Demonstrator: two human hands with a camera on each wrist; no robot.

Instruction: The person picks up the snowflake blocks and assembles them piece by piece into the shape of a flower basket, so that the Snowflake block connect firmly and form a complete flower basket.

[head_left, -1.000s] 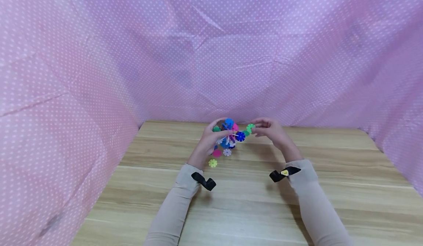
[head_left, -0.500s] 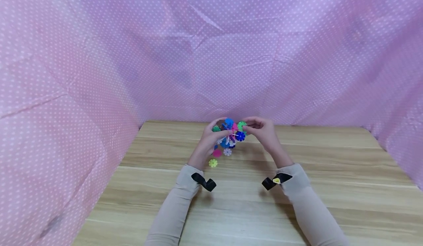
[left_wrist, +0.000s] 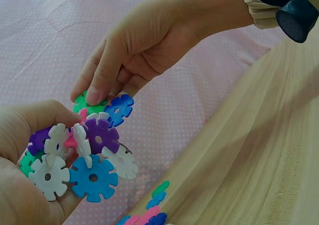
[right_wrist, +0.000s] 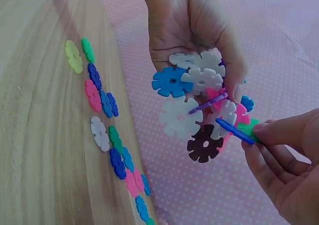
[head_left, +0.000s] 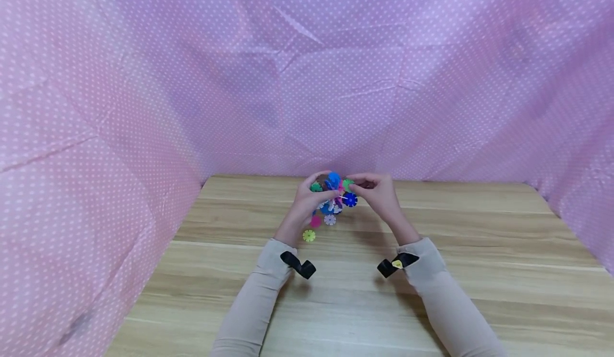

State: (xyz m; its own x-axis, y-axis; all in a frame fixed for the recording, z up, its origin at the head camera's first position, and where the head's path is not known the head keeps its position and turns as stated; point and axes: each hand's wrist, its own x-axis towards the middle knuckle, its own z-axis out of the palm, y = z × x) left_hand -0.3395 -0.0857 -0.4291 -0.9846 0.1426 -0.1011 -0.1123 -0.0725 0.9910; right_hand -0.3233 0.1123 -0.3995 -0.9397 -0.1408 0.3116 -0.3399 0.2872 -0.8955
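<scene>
My left hand [head_left: 307,200] grips a cluster of interlocking snowflake discs [left_wrist: 105,130] in white, purple, blue, pink and other colours, held up above the table. In the right wrist view a brown disc [right_wrist: 205,143] and a large white disc [right_wrist: 180,118] show on it. A dark blue disc [left_wrist: 118,110] juts from the cluster's side. Between thumb and fingers my right hand [head_left: 381,194] pinches a green disc [left_wrist: 87,103], close against the cluster beside the dark blue disc. Whether the green disc is slotted in, I cannot tell; the fingers partly cover it.
On the wooden table [head_left: 345,303] below lie several loose snowflake discs, among them a yellow disc [right_wrist: 73,56], a pale lilac disc [right_wrist: 99,133] and a pink disc [right_wrist: 92,95]. Pink dotted cloth [head_left: 307,106] hangs behind the table and along its sides.
My right hand has moved left with the green disc, from apart on the right up to the cluster. The left hand has stayed almost still, holding the cluster.
</scene>
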